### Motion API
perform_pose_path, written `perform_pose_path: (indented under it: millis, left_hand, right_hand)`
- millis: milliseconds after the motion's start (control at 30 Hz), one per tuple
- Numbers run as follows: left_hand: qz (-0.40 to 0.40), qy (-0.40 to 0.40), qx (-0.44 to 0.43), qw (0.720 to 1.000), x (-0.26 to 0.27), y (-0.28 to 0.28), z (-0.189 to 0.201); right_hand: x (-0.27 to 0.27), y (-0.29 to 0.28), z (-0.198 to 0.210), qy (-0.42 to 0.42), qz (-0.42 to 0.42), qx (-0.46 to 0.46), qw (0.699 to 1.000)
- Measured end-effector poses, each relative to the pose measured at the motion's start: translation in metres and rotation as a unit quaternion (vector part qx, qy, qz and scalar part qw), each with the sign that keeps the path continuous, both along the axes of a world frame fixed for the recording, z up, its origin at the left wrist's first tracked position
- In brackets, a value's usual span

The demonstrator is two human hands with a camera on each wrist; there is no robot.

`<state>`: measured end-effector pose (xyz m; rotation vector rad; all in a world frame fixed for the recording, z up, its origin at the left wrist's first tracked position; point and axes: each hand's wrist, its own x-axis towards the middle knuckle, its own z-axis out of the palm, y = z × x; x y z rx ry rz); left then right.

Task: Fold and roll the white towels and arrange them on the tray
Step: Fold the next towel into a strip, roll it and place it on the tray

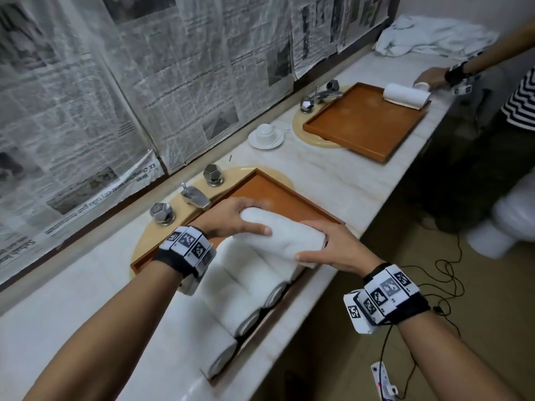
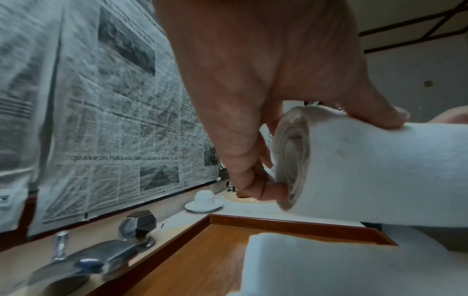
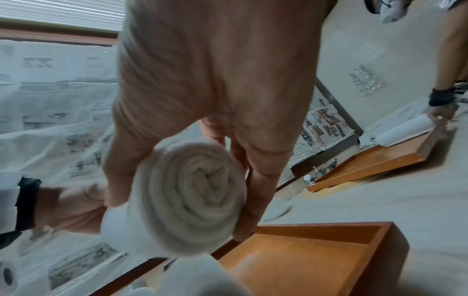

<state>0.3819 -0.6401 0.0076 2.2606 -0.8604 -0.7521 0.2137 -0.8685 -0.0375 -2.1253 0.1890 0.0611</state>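
Two hands: both on one rolled white towel (image 1: pixel 278 233), centre of the frame.
Left hand (image 1: pixel 231 217): grip closed on the roll's far end, thumb across the top, fingers curled round the spiral end (image 2: pixel 291 160).
Right hand (image 1: pixel 338 247): grip closed on the near end, thumb and fingers either side of the spiral (image 3: pixel 192 198).
Held towel: above the near tray (image 1: pixel 289 198), lying on or just over the rolls below; contact cannot be told.
Rolled towels on tray (image 1: pixel 246 287): a row side by side, lower centre.
Surface (image 1: pixel 327 169): pale marble, carrying both trays.
Far tray (image 1: pixel 362 123): upper right, one roll at its far edge under another person's hand (image 1: pixel 428 79).
Cup and saucer (image 1: pixel 265 136): between the trays.
Loose towels (image 1: pixel 434 33): heaped upper right.
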Motion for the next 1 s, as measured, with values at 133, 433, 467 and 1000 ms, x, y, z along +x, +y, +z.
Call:
perform_pose_path:
  millis: [133,433,467,1000]
  left_hand:
    - [-0.003,0.021,0.007,1.0,0.035,-0.037,-0.015]
    - [-0.002,0.084,0.06,0.995,0.084,-0.069,-0.062]
    - [-0.003,0.089,0.064,0.994,0.085,-0.071,-0.065]
    - [-0.013,0.122,0.149,0.981,0.085,-0.081,-0.084]
  right_hand:
    - [0.022,-0.021,-0.022,0.008,-0.058,0.024,0.998]
    - [0.043,-0.022,-0.06,0.03,-0.09,0.001,0.995]
    - [0.043,-0.021,-0.06,0.026,-0.086,-0.003,0.996]
    - [0.049,-0.014,-0.08,0.09,-0.072,-0.167,0.979]
